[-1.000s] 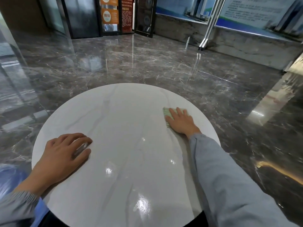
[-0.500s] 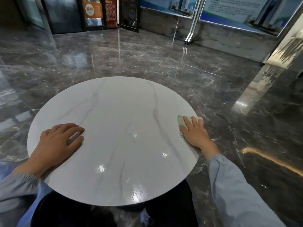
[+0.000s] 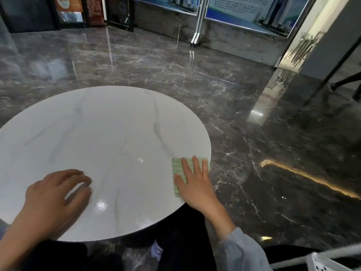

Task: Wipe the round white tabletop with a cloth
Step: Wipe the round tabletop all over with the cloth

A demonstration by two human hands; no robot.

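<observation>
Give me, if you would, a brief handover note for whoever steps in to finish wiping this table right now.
Right hand: flat, fingers straight, pressing the green cloth onto the tabletop at its near right edge.
Left hand: rests on the near left of the tabletop and holds nothing.
Done: the wipe is under way. The surface is glossy with no visible dirt, so the wiped area cannot be told.
Left: probably sweep the cloth across the middle, far and left parts.
</observation>
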